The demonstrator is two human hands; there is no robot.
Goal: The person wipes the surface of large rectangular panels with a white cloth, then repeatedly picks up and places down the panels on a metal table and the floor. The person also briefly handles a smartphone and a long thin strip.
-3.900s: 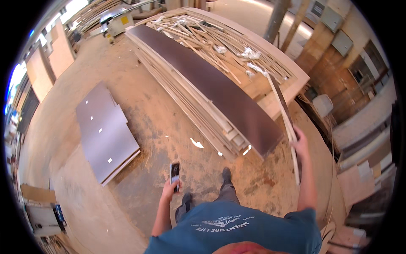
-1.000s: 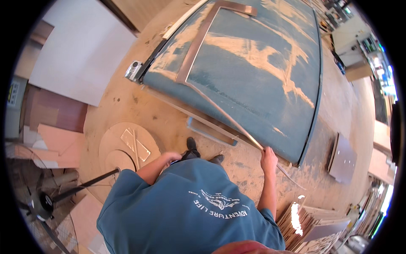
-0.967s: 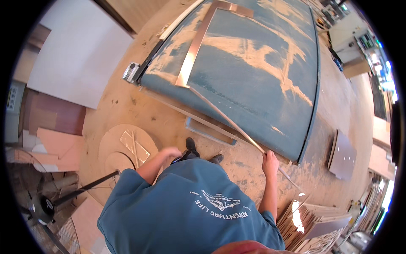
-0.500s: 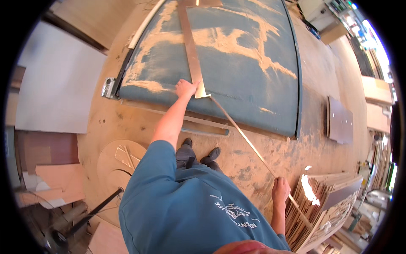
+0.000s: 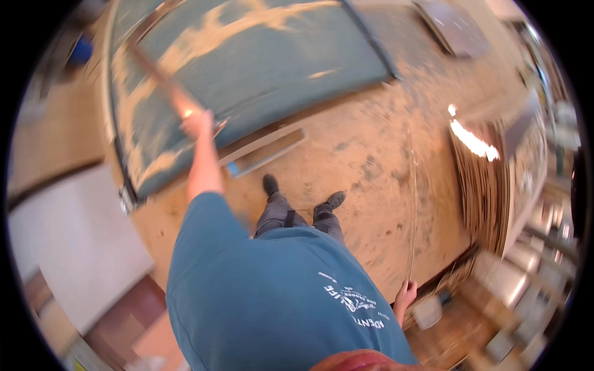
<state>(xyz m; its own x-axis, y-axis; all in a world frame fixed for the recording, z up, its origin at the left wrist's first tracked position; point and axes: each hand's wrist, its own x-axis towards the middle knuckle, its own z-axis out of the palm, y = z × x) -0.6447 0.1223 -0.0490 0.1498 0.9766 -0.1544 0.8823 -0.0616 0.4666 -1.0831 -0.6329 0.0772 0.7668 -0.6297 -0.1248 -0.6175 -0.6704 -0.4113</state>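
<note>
left hand [image 5: 197,122]: grip closed on long brown wooden strip [image 5: 162,77] lying over dusty teal flat desk [image 5: 291,68], near its front edge | right hand [image 5: 405,292]: grip closed on thin pale wooden strip [image 5: 413,204] standing over sawdust floor [image 5: 365,161]

— The left hand [image 5: 197,123], up at eleven o'clock, is smeared by motion. Are its fingers closed on the brown strip [image 5: 158,71]?

— Cannot tell; the strip blurs too, and its far end melts into the dusty green tabletop [image 5: 260,68].

— The right hand [image 5: 405,294], at five o'clock?

— Small, half hidden behind the blue shirt [image 5: 278,297]. It meets the thin pale strip [image 5: 411,204], but the grip is unclear.

— At three o'clock?

— The sheet stack [image 5: 486,185] is blurred, with a blown-out glare.
</note>
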